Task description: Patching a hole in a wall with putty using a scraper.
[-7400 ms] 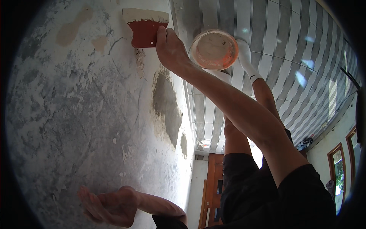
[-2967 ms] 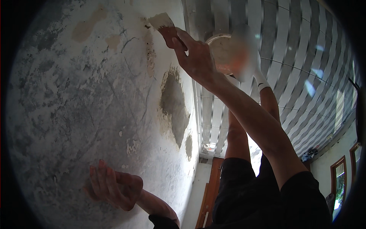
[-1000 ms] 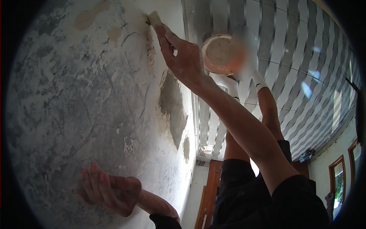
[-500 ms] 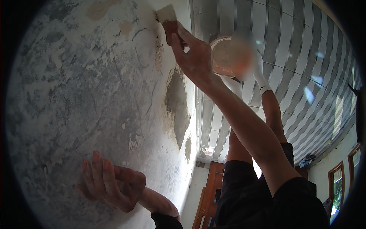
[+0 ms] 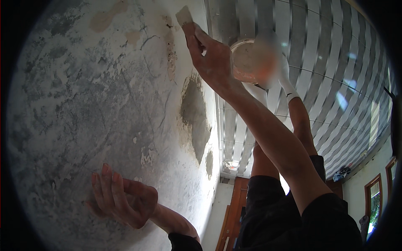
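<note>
The right grip is closed on a scraper, thumb and fingers pinching its reddish handle. The scraper's pale blade points up and away from the person, at the upper end of the wall, just to the right of a rough, speckled streak; whether its edge touches the surface cannot be told. Below that streak, nearer the person, a bare grey patch with a ragged, pale brown border runs along the wall, a smaller one just beyond its lower end.

The left grip holds nothing: its fingers are half curled and spread a little, close to the wall's mottled lower part, though contact is unclear.

Right of the right grip, a round tub of pale paste stands near the person's feet, its right side lost in a blur. White socks show beside it on the striped floor. Farther off are a brown wooden door and, at the far right, a wood-framed window.
</note>
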A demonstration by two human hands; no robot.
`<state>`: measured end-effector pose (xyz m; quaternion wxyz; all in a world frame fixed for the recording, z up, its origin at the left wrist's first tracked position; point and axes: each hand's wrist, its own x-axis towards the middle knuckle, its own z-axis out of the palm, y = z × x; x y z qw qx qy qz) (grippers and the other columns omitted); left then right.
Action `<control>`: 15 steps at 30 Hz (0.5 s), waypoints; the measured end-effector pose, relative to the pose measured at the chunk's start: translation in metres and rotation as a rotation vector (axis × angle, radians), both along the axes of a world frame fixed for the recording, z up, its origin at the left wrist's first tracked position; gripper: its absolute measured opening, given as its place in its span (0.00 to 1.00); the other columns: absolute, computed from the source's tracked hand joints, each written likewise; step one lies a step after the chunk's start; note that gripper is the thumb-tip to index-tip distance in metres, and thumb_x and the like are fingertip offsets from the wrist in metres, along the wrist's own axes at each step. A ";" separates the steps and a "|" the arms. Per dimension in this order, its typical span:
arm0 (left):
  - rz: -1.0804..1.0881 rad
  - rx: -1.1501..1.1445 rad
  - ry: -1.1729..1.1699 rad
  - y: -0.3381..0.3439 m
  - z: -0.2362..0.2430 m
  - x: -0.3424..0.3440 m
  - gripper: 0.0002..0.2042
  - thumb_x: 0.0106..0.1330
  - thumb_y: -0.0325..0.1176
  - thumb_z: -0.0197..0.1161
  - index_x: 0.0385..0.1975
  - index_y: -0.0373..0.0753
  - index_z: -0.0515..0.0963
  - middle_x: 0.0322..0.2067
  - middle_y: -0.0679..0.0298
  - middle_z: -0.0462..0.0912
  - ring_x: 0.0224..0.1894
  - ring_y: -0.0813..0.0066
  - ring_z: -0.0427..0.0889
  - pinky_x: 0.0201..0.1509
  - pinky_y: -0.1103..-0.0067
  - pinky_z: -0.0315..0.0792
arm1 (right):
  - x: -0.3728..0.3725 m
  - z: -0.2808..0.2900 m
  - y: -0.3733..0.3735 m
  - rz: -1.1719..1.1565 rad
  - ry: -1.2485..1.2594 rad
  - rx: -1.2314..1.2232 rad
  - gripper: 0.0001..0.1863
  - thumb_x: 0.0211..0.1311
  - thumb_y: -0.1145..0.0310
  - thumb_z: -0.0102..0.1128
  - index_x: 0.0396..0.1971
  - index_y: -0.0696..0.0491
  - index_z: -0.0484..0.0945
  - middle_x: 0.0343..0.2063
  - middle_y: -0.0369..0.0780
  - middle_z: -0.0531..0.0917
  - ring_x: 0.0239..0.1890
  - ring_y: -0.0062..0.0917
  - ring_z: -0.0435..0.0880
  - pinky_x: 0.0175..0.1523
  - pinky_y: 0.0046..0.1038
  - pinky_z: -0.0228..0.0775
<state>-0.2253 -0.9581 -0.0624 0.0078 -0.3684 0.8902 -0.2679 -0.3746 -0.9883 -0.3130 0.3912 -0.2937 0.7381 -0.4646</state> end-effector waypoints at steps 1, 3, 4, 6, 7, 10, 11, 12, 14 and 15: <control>-0.002 0.000 0.003 0.000 -0.001 0.000 0.08 0.66 0.21 0.55 0.41 0.38 0.78 0.41 0.60 0.85 0.48 0.64 0.83 0.68 0.65 0.56 | 0.000 0.002 -0.003 0.082 -0.008 0.001 0.21 0.65 0.64 0.54 0.57 0.50 0.73 0.28 0.43 0.85 0.31 0.29 0.87 0.40 0.29 0.78; 0.009 0.005 0.006 0.000 0.000 0.000 0.08 0.65 0.21 0.56 0.41 0.38 0.78 0.41 0.60 0.85 0.48 0.64 0.83 0.68 0.65 0.56 | 0.008 0.008 -0.007 0.149 0.033 -0.075 0.20 0.64 0.65 0.54 0.56 0.51 0.74 0.28 0.43 0.85 0.30 0.30 0.87 0.39 0.29 0.78; 0.009 0.004 0.004 0.001 0.000 0.000 0.08 0.65 0.21 0.56 0.41 0.38 0.78 0.41 0.60 0.85 0.48 0.64 0.83 0.68 0.65 0.56 | 0.009 0.011 -0.005 0.148 0.031 -0.076 0.20 0.64 0.65 0.54 0.56 0.51 0.74 0.28 0.43 0.85 0.30 0.30 0.87 0.39 0.29 0.78; 0.041 -0.002 0.023 0.002 -0.001 0.002 0.10 0.61 0.21 0.56 0.39 0.40 0.79 0.40 0.59 0.86 0.49 0.60 0.83 0.68 0.58 0.54 | 0.009 0.015 -0.005 0.083 -0.024 -0.137 0.20 0.65 0.65 0.54 0.56 0.51 0.74 0.27 0.44 0.85 0.30 0.30 0.87 0.38 0.28 0.78; 0.038 -0.007 0.021 0.002 -0.001 0.002 0.10 0.61 0.21 0.56 0.39 0.40 0.79 0.40 0.59 0.86 0.49 0.60 0.83 0.68 0.58 0.54 | 0.002 0.018 -0.004 0.075 -0.052 -0.079 0.20 0.65 0.64 0.54 0.55 0.52 0.74 0.26 0.45 0.84 0.30 0.30 0.87 0.37 0.28 0.78; 0.028 0.015 0.018 0.003 0.000 0.001 0.10 0.61 0.21 0.56 0.39 0.40 0.79 0.40 0.59 0.86 0.49 0.60 0.83 0.68 0.58 0.54 | -0.003 0.009 -0.010 -0.014 -0.019 -0.061 0.22 0.63 0.67 0.52 0.57 0.50 0.73 0.22 0.43 0.83 0.24 0.33 0.83 0.32 0.34 0.74; 0.031 0.011 0.018 0.002 0.000 0.001 0.09 0.61 0.21 0.56 0.39 0.40 0.79 0.40 0.59 0.86 0.49 0.60 0.83 0.68 0.58 0.54 | -0.003 0.008 -0.012 0.005 0.014 -0.056 0.22 0.62 0.67 0.53 0.57 0.50 0.72 0.22 0.43 0.83 0.24 0.35 0.83 0.32 0.35 0.74; 0.034 0.007 0.019 0.002 0.000 0.000 0.09 0.62 0.21 0.56 0.39 0.40 0.79 0.40 0.60 0.86 0.49 0.60 0.83 0.68 0.58 0.54 | -0.001 0.011 -0.015 0.003 0.016 -0.055 0.22 0.62 0.67 0.53 0.57 0.50 0.72 0.22 0.43 0.83 0.24 0.35 0.83 0.32 0.35 0.74; 0.036 0.007 0.023 0.000 0.000 -0.002 0.09 0.62 0.22 0.56 0.39 0.40 0.79 0.40 0.60 0.86 0.49 0.61 0.83 0.68 0.59 0.54 | 0.004 0.019 -0.018 0.198 0.111 -0.082 0.23 0.62 0.66 0.53 0.58 0.51 0.71 0.23 0.43 0.83 0.25 0.36 0.83 0.33 0.36 0.75; 0.041 0.005 0.017 0.000 0.000 -0.001 0.09 0.62 0.22 0.56 0.39 0.40 0.79 0.40 0.60 0.86 0.49 0.61 0.83 0.68 0.59 0.54 | 0.010 0.025 -0.017 0.246 0.114 -0.074 0.23 0.62 0.66 0.52 0.59 0.51 0.70 0.23 0.43 0.83 0.26 0.37 0.83 0.33 0.37 0.75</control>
